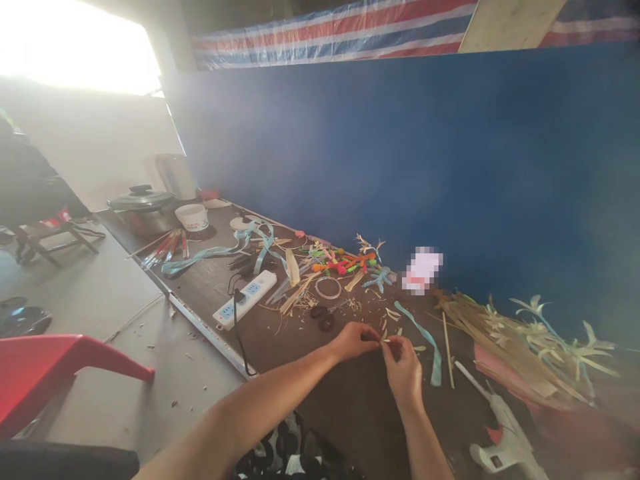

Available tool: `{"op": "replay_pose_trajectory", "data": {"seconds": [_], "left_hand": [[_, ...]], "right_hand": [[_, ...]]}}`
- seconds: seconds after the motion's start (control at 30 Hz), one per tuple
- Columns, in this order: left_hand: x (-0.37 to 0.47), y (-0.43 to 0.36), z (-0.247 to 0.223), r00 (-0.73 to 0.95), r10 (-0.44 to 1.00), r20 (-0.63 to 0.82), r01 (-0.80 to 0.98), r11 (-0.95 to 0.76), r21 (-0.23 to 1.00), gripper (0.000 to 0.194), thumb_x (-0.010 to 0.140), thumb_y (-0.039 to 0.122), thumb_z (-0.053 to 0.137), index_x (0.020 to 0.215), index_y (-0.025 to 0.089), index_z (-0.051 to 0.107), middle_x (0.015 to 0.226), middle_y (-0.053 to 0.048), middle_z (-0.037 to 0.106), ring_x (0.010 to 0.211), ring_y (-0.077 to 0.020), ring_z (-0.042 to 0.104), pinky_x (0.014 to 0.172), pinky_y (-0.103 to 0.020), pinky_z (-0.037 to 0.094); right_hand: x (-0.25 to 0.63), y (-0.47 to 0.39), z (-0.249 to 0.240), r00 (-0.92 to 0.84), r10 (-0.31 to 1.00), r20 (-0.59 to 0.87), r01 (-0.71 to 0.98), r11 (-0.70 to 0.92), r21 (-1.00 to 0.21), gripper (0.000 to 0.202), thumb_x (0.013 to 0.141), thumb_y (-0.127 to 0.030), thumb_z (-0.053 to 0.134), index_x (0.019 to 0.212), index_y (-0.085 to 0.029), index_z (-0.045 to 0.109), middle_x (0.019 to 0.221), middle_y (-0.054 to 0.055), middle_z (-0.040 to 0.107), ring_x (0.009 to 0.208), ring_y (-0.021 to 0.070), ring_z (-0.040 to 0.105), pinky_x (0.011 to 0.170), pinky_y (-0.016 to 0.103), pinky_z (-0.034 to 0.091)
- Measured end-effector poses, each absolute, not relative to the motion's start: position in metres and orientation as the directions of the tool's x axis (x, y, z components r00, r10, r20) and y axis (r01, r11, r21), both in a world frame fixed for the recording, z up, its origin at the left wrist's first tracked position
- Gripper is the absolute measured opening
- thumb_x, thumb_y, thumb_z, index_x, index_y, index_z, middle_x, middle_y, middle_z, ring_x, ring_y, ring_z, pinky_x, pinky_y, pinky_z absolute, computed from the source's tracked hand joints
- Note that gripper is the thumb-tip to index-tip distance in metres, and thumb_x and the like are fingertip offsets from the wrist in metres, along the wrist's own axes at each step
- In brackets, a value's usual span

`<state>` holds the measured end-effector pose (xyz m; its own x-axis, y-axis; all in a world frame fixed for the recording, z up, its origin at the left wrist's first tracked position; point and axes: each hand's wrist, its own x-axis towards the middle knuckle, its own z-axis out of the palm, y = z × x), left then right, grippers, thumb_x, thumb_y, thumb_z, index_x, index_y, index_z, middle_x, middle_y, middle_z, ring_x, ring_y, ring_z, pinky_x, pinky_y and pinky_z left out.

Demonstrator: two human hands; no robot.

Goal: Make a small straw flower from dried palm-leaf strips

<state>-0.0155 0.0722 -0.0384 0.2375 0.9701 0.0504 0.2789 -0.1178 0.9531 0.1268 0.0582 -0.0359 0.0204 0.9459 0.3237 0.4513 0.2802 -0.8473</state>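
My left hand [356, 341] and my right hand [405, 375] meet over the dark table, fingertips pinched together. Between them is a small pale petal-shaped piece [385, 341], perhaps cut from dried husk; the fingers hide part of it. Similar pale slips [392, 315] lie just beyond the fingertips. Black-handled scissors [326, 319] rest to the left of my left hand. A light blue ribbon strip [424, 340] lies right of my right hand. Farther right is a white glue gun [505, 427], its nozzle pointing away to the left.
A white power strip [246, 300] with a plugged-in black cord lies left. Behind are colourful twisted stems [345, 261], a ring [328, 287] and blue ribbon [200, 257]. Dried husks [480, 327] and pale flowers [575, 347] lie right. A pot [143, 212] and white cup [193, 217] stand at the far end.
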Motion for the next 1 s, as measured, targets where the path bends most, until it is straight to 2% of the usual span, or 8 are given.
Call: {"op": "replay_pose_trajectory", "data": {"seconds": [0.67,0.83,1.0], "left_hand": [[-0.014,0.069,-0.035,0.248,0.968,0.021,0.287,-0.094,0.953,0.023,0.069,0.026,0.053,0.086,0.014,0.062,0.080,-0.002,0.064,0.074,-0.0125,0.056,0.066,-0.020,0.041],[-0.015,0.069,-0.031,0.234,0.971,0.056,0.343,-0.136,0.929,0.023,0.069,0.029,0.053,0.085,0.015,0.063,0.082,-0.001,0.064,0.076,-0.0128,0.055,0.069,-0.020,0.039],[-0.016,0.070,-0.029,0.250,0.961,0.119,0.328,-0.199,0.924,0.023,0.069,0.029,0.053,0.084,0.015,0.063,0.081,-0.001,0.064,0.075,-0.0127,0.055,0.069,-0.020,0.039]], "right_hand": [[0.125,0.054,-0.042,0.006,0.968,0.252,0.420,0.227,-0.879,0.019,0.071,-0.035,0.050,0.079,-0.017,0.052,0.075,0.006,0.059,0.069,0.0187,0.056,0.063,0.028,0.043],[0.124,0.053,-0.042,0.025,0.966,0.257,0.445,0.219,-0.868,0.021,0.071,-0.038,0.049,0.075,-0.017,0.052,0.071,0.005,0.060,0.065,0.0181,0.056,0.061,0.028,0.042],[0.124,0.053,-0.043,0.028,0.963,0.268,0.409,0.233,-0.882,0.022,0.072,-0.038,0.047,0.074,-0.017,0.052,0.070,0.005,0.060,0.063,0.0179,0.056,0.060,0.028,0.043]]}}
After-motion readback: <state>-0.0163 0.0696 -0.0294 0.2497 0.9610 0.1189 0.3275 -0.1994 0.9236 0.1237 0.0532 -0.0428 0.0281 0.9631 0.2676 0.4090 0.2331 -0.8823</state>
